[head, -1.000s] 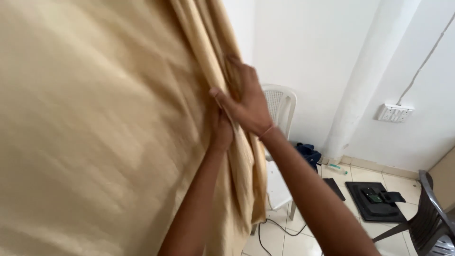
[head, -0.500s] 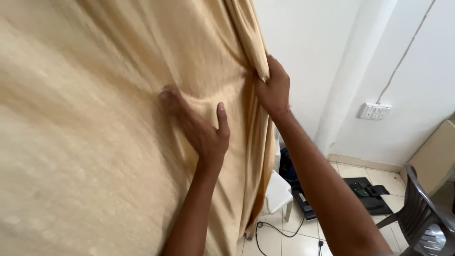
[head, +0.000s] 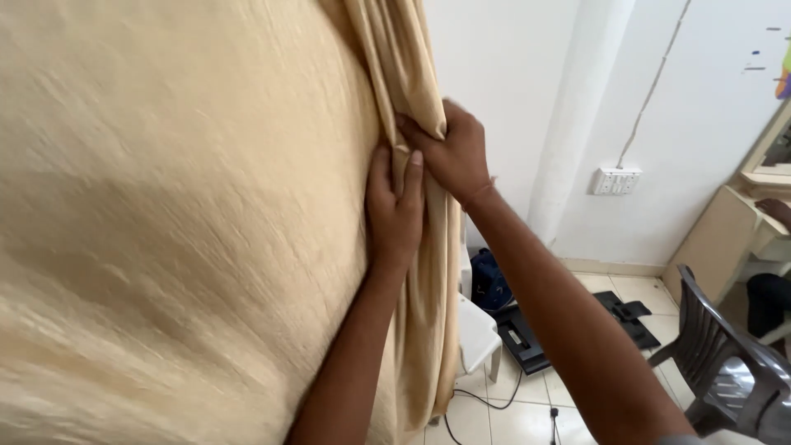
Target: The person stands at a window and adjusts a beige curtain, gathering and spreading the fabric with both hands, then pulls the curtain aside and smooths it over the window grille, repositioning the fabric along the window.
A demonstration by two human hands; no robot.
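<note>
Nearest the camera, the left hand [head: 394, 216] lies flat against the beige curtain [head: 181, 231], fingers together and pointing up, thumb alongside; it grips nothing that shows, and seems to pin the cloth so that the fold beside it stays put. Just above its fingertips and touching them, the right hand [head: 449, 152] has its fingers curled tight round the gathered edge of the curtain, pinching a bunch of pleats (the thumb is hidden behind the cloth). The pinch looks meant to keep the folds stacked one on another while the flat hand steadies the sheet below. The curtain itself hangs in front of both hands and fills everything to the left of the fingers, its gathered edge running down under the right wrist toward the floor.

Half a second ago the left hand was spread wide and lower out on the open cloth, well apart from the right; it has since closed up and come in against the fold, so the two hands now meet.

Farther off, below and beyond the right forearm, a white plastic chair [head: 476, 334] stands behind the curtain's edge, then a dark flat device [head: 523, 339] on the tiled floor, a dark plastic chair [head: 725, 363] to the right, and a wall socket [head: 616, 180] on the white wall.
</note>
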